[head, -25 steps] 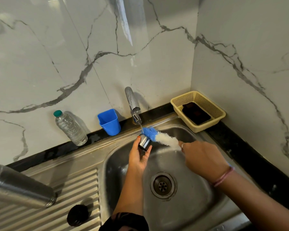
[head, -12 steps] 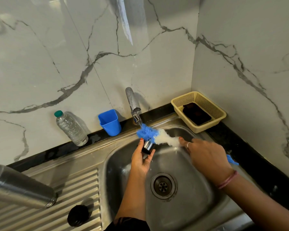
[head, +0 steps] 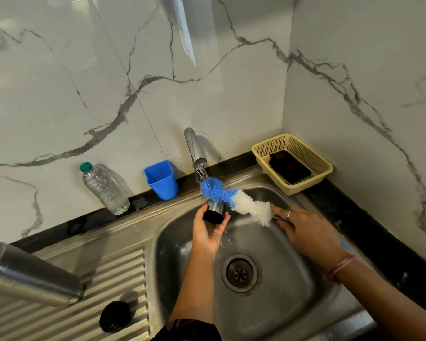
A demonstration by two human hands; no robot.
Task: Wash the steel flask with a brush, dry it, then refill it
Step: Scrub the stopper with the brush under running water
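Over sink [head: 293, 279], left hand [head: 208, 232] grips cap [head: 214, 211] beneath brush [head: 234, 199].

The flask [head: 30, 274] lies on the drainboard [head: 123, 271] left of the sink [head: 293, 291], a basket [head: 293, 163] behind, perhaps holding a sponge [head: 289, 166].

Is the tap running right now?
On. A thin stream falls from the tap onto the blue end of the brush, above the cap in the left hand.

Likely a home kitchen: steel sink [head: 293, 303], tap [head: 193, 148], marble-look walls [head: 84, 82].
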